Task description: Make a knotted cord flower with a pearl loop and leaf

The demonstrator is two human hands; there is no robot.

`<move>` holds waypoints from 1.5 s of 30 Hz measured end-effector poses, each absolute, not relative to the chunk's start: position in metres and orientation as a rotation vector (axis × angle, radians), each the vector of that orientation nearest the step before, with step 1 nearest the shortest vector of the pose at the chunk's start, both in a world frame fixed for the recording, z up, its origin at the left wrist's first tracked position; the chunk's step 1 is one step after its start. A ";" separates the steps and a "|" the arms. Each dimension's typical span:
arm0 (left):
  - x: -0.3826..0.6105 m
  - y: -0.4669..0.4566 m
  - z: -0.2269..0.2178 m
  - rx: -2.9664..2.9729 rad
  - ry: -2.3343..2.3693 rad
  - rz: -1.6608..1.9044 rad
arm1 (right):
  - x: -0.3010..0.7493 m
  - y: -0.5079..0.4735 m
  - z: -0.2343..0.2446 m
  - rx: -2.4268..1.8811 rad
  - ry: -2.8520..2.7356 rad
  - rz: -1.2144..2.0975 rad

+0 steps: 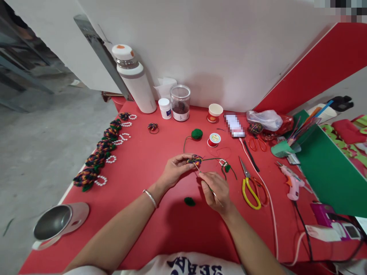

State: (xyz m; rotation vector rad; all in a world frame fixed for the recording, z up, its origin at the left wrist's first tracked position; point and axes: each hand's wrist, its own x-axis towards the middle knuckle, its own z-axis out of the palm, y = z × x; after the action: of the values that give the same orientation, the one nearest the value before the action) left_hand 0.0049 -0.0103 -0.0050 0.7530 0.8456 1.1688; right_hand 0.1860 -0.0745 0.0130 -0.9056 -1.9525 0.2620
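Observation:
In my left hand is a small multicoloured knitted piece, pinched between thumb and fingers. My right hand grips a thin metal crochet hook, whose tip touches the knitted piece. Dark green yarn runs from the piece to a short string of white beads with a green bit on the right. Beyond my hands lies a green yarn ball with a loose strand. A small dark green piece rests on the table nearer to me.
Finished-looking multicoloured pieces with bead loops line the left edge. A steel mug, a white flask and a clear jar stand around. Yellow-handled scissors, a phone, a red thread spool and a pink glue gun lie rightward.

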 end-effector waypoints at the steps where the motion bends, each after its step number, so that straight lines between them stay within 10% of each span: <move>1: 0.005 -0.011 -0.005 0.762 0.845 1.176 | 0.186 -0.074 0.014 -0.918 -1.945 0.265; 45: 0.004 -0.008 0.006 0.593 0.848 1.165 | 0.178 -0.071 0.008 -0.896 -2.100 0.124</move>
State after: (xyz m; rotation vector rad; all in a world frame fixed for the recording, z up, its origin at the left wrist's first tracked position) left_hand 0.0036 -0.0084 0.0063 0.5926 0.8478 1.1654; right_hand 0.1779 -0.0711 0.0075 -0.8956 -2.1001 0.1242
